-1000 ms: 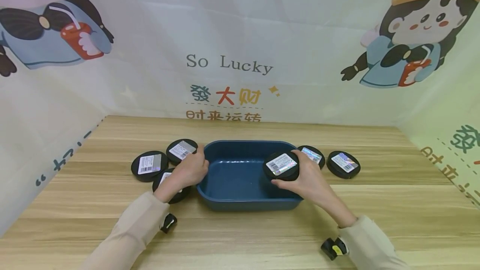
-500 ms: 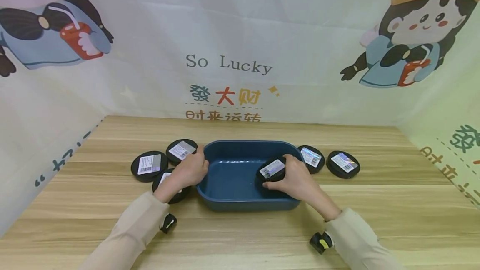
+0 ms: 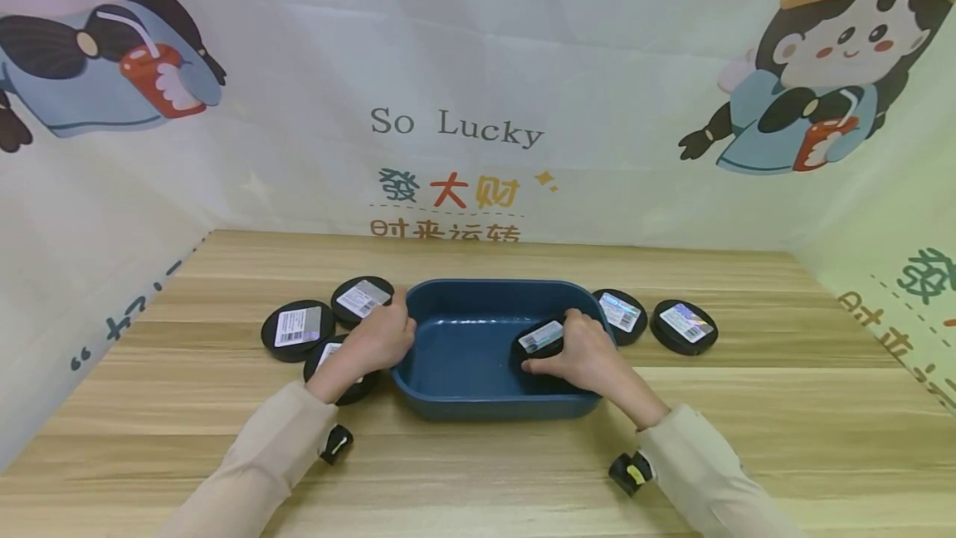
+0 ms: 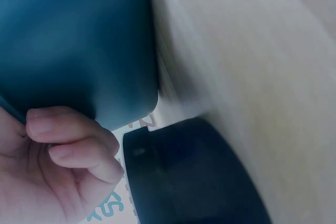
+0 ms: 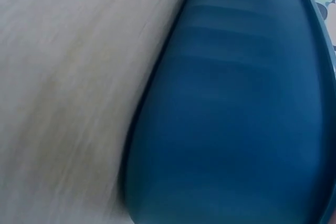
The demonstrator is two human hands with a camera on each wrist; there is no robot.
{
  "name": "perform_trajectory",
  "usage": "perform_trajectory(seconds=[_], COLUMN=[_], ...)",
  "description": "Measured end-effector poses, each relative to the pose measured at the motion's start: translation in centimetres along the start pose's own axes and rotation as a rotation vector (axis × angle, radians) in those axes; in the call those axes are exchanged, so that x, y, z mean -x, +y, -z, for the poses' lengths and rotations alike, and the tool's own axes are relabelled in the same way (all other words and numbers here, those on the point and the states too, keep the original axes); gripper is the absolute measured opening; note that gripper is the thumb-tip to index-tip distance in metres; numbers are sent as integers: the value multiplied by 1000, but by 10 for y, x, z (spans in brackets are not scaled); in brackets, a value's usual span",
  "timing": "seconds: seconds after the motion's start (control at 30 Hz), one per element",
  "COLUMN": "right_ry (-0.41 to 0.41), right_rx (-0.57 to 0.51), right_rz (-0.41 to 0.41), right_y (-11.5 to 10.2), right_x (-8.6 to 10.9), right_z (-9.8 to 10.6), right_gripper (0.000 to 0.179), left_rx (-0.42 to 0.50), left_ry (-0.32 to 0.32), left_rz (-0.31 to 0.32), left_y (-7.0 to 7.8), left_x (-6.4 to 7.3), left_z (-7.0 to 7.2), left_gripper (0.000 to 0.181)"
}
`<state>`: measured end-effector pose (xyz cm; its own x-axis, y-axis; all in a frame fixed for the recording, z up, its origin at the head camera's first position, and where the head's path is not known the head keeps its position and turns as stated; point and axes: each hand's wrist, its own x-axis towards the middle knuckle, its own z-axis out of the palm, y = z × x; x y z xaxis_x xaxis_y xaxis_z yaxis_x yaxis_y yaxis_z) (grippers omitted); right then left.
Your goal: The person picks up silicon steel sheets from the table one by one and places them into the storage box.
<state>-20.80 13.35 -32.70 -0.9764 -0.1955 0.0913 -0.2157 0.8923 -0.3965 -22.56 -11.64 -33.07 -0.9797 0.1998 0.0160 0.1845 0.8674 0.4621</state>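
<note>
A dark blue oblong basin [image 3: 463, 409] stands mid-table. My left hand [image 3: 384, 335] grips its left rim, and the left wrist view shows curled fingers [image 4: 79, 140] against the basin's outer wall [image 4: 68, 40]. Inside the basin's right part, my right hand [image 3: 590, 355] holds a round black case [image 3: 539, 339] with a white and silver label, tilted and partly covered by the hand. The right wrist view shows mostly the basin's outer side [image 5: 226, 119]; the held case is hidden there.
Left of the basin lie several like cases: a far one [image 3: 362, 299], a leftmost one [image 3: 297, 330] and one partly under my left wrist [image 3: 358, 388]. Right of it lie two more, a near one [image 3: 621, 315] and an outer one [image 3: 683, 327]. A printed cloth [image 3: 463, 48] hangs behind.
My right hand has moved left and down into the basin with the black case, which now tilts more. The left hand stays at the rim.
</note>
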Motion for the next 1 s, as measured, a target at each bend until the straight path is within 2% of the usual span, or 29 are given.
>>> perform_trajectory(seconds=[0.17, 0.77, 1.0], right_ry=[-16, -118, -103], right_rx=[21, 119, 123], right_rz=[2, -50, -36], right_y=[-1, -2, -4], right_x=[-1, -5, -4], right_z=[0, -6, -5], right_gripper=[67, 64, 65], left_rx=[-4, -22, -21], left_ry=[4, 4, 5], left_rz=[3, 3, 7], left_y=[0, 1, 0], left_x=[0, -1, 0], left_z=[0, -1, 0], left_gripper=[41, 41, 42])
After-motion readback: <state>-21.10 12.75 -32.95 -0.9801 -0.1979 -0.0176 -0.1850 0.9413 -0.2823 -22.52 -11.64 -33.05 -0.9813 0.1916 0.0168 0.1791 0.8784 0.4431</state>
